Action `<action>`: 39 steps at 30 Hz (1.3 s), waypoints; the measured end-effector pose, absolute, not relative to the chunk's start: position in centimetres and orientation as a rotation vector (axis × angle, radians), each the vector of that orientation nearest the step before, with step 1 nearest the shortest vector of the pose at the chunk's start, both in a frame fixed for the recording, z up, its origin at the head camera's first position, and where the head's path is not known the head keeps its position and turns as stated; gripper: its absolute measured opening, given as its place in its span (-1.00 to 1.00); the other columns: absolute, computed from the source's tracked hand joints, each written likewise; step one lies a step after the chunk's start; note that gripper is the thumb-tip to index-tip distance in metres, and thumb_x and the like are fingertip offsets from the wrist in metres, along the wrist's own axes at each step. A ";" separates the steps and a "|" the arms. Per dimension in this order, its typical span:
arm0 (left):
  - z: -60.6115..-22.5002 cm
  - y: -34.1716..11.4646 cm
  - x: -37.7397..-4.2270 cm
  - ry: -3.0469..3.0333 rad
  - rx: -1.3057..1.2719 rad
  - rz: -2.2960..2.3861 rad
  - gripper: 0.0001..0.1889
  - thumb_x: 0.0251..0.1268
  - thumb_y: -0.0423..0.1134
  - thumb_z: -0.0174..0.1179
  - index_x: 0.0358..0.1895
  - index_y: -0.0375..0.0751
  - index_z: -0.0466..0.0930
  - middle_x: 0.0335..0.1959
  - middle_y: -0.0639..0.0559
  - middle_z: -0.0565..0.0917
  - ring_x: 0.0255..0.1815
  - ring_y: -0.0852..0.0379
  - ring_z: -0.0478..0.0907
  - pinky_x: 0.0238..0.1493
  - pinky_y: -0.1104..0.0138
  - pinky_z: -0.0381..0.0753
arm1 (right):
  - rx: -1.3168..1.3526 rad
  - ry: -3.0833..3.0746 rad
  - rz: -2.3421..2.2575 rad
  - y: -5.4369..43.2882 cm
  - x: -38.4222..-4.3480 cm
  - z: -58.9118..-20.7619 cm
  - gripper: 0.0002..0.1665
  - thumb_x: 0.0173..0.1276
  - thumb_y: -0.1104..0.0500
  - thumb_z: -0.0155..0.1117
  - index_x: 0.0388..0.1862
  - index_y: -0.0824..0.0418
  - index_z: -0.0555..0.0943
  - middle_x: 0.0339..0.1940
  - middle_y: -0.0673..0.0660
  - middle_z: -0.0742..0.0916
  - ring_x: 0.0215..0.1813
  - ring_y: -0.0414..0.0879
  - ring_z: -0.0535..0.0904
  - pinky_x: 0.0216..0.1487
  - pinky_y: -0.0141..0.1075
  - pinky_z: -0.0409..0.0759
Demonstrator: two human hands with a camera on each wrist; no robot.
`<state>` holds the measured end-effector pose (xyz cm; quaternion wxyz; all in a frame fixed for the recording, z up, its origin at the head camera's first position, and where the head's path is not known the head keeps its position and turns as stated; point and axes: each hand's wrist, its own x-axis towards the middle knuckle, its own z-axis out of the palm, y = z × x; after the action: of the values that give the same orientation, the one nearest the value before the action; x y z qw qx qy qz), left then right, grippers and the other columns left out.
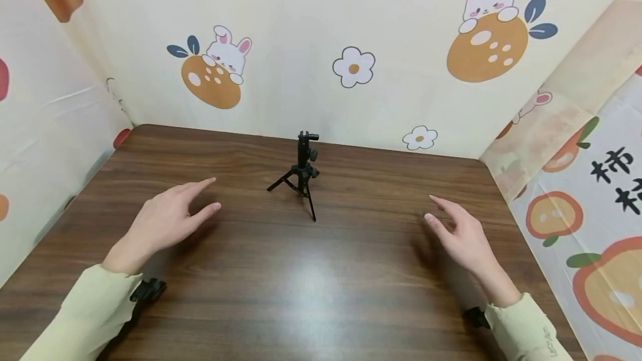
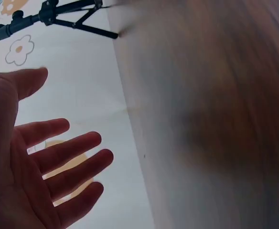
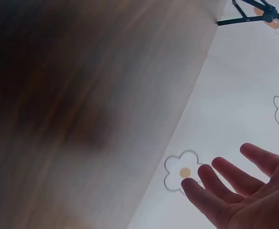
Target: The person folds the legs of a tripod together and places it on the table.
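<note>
A small black tripod (image 1: 303, 163) stands upright on the wooden table, its legs spread and a clamp-like head on top. To its left, my left hand (image 1: 168, 213) hovers over the table with fingers extended and holds nothing. My right hand (image 1: 461, 233) is farther off on the tripod's right, also raised and empty, thumb apart from the fingers. In the left wrist view the tripod (image 2: 48, 14) shows at the top, beyond the spread left hand (image 2: 39, 157). The right wrist view has part of the tripod (image 3: 268, 14) in its upper corner, above the right hand (image 3: 254, 191).
The brown wooden table (image 1: 311, 294) ends against a pale curtain (image 1: 296, 43) printed with rabbits, fruit and flowers. More printed cloth (image 1: 577, 183) hangs along the right side, and a white cloth (image 1: 45, 99) along the left. Dark straps (image 1: 147, 289) sit at the wrists.
</note>
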<state>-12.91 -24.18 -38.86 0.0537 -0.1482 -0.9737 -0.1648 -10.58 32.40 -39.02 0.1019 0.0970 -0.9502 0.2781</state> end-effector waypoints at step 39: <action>-39.8 -14.2 -20.6 -2.819 -0.536 -1.530 -0.63 0.48 -0.10 0.17 0.20 -0.20 0.55 0.12 -0.05 0.63 0.11 -0.04 0.57 0.10 0.03 0.53 | 0.513 -2.551 1.568 20.9 -16.9 -35.9 -0.55 0.52 0.08 0.20 0.32 0.18 0.53 0.25 0.07 0.64 0.27 0.07 0.54 0.24 -0.11 0.48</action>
<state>-20.60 -14.23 -39.75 -0.0553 -0.1647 -0.8655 -0.4698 -16.91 20.92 -35.93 0.0520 0.1688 -0.8385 0.5154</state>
